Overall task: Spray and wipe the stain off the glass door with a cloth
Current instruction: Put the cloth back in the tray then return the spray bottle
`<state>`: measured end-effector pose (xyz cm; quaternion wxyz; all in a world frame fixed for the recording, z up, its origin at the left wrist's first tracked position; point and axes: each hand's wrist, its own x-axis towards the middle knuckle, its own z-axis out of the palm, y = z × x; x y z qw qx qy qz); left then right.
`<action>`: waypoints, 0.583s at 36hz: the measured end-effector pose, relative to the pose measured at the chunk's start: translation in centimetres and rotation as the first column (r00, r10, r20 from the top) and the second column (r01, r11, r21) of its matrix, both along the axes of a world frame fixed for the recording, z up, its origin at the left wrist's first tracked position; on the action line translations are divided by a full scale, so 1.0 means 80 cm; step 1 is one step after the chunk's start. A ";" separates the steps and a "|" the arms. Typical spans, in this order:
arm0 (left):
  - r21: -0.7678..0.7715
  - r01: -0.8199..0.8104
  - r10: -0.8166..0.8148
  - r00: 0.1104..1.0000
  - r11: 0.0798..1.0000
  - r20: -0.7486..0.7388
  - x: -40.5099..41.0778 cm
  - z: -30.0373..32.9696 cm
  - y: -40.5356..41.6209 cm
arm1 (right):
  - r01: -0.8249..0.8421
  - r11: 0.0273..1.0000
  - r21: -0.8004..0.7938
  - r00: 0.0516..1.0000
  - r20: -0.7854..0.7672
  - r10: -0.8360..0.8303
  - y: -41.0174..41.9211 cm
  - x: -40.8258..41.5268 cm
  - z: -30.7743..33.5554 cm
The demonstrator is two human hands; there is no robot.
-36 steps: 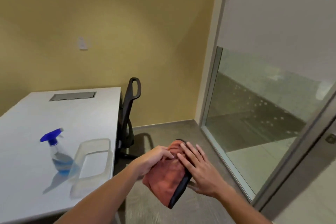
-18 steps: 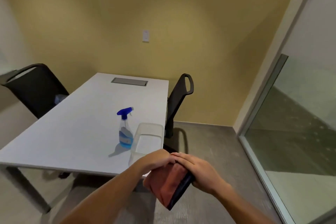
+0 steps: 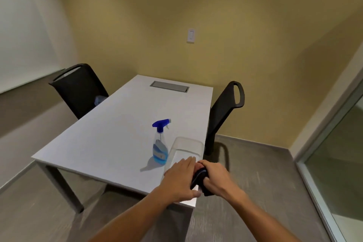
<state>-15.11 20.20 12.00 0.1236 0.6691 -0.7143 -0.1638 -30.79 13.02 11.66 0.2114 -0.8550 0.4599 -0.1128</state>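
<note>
The folded cloth [image 3: 199,178] is squeezed between both hands above the near right corner of the white table [image 3: 110,143]; only its dark edge shows. My left hand [image 3: 181,178] presses on its left side and my right hand [image 3: 215,179] wraps its right side. A spray bottle [image 3: 160,142] with a blue trigger head and blue liquid stands upright on the table just beyond my hands. The glass door [image 3: 339,165] is at the far right edge of the view.
A clear plastic tray [image 3: 187,146] lies on the table right of the bottle, partly under my hands. Black chairs stand left [image 3: 78,88] and right [image 3: 225,112] of the table. A yellow wall is behind.
The view has swung left from the glass door to the table. Both hands carried the cloth over the table corner and folded it tighter, hiding its orange face.
</note>
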 end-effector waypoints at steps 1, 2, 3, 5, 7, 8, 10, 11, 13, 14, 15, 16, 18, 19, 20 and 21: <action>0.005 -0.025 0.025 0.999 1.000 0.031 -0.001 -0.002 -0.011 | -0.007 1.000 0.011 1.000 -0.002 0.007 -0.011 0.002 0.000; 0.015 -0.052 0.051 0.997 0.999 0.050 -0.002 -0.004 -0.021 | -0.013 1.000 0.021 1.000 -0.005 0.013 -0.022 0.002 0.000; 0.028 -0.079 0.077 0.995 0.996 0.061 -0.004 -0.004 -0.032 | -0.014 0.999 0.031 1.000 -0.007 0.014 -0.033 0.002 0.000; 0.052 -0.122 0.117 0.989 0.991 0.089 -0.006 -0.005 -0.056 | -0.024 0.999 0.046 0.999 -0.019 0.025 -0.055 0.000 0.000; 0.100 -0.159 0.149 0.983 0.982 0.106 -0.010 -0.003 -0.080 | -0.043 0.998 0.052 0.998 -0.032 0.044 -0.077 -0.002 0.002; 0.142 -0.174 0.158 0.981 0.974 0.117 -0.012 0.000 -0.093 | -0.054 0.997 0.056 0.998 -0.039 0.056 -0.088 -0.003 0.003; 0.247 -0.195 0.150 0.970 0.949 0.193 -0.017 0.007 -0.117 | -0.074 0.995 0.067 0.995 -0.062 0.079 -0.108 -0.005 0.004; 0.271 -0.195 0.130 0.962 0.943 0.242 -0.019 0.010 -0.130 | -0.080 0.994 0.075 0.994 -0.072 0.086 -0.117 -0.006 0.003; 0.293 -0.215 0.119 0.942 0.932 0.314 -0.021 0.011 -0.153 | -0.094 0.991 0.095 0.991 -0.085 0.102 -0.136 -0.007 -0.002; 0.299 -0.236 0.128 0.932 0.925 0.339 -0.021 0.010 -0.162 | -0.107 0.989 0.105 0.989 -0.087 0.117 -0.145 -0.007 -0.006; 0.293 -0.250 0.139 0.926 0.923 0.350 -0.019 0.006 -0.169 | -0.120 0.986 0.115 0.988 -0.085 0.131 -0.153 -0.007 -0.010; 0.279 -0.246 0.139 0.925 0.928 0.354 -0.016 0.002 -0.176 | -0.134 0.983 0.125 0.986 -0.081 0.145 -0.161 -0.006 -0.013; 0.259 -0.222 0.115 0.920 0.940 0.374 -0.010 -0.005 -0.186 | -0.156 0.978 0.139 0.983 -0.075 0.168 -0.175 -0.003 -0.018; 0.264 -0.222 0.110 0.918 0.939 0.381 -0.008 -0.006 -0.191 | -0.166 0.976 0.142 0.981 -0.076 0.178 -0.182 -0.001 -0.021; 0.276 -0.222 0.104 0.917 0.935 0.384 -0.006 -0.007 -0.198 | -0.174 0.974 0.146 0.980 -0.076 0.186 -0.188 0.001 -0.024; 0.291 -0.224 0.099 0.916 0.930 0.388 -0.004 -0.007 -0.204 | -0.181 0.972 0.151 0.978 -0.079 0.194 -0.195 0.004 -0.027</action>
